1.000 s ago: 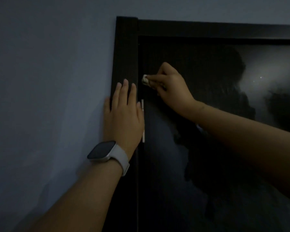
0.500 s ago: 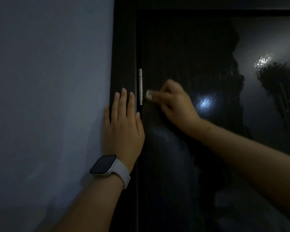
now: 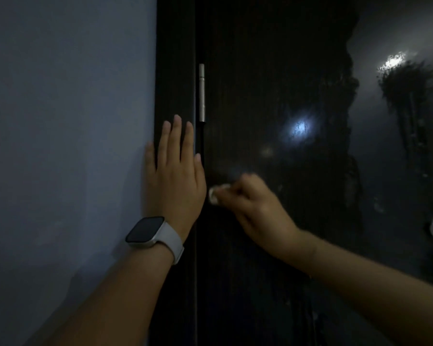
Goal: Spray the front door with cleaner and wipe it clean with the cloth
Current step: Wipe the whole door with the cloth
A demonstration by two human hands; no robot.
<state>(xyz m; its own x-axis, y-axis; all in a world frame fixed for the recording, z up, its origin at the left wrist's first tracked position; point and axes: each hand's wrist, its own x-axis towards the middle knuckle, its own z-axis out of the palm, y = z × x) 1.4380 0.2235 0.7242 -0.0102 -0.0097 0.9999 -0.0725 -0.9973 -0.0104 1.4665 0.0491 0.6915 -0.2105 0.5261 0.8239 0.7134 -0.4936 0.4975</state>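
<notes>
while the glossy dark front door shows wet streaks and droplets on its right side, spraying looks done and wiping is under way, much surface left by my judgement. right hand has its fingers curled round a small pale wad of cloth, pressed to the door just below the silver hinge pin. left hand lies flat on the dark frame, fingers straight and close together. no spray bottle or other container in view.

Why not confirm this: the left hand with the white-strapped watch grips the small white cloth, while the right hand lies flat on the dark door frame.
Swapped, per the head view: the right hand grips the small white cloth; the watch-wearing left hand lies flat on the dark door frame.
</notes>
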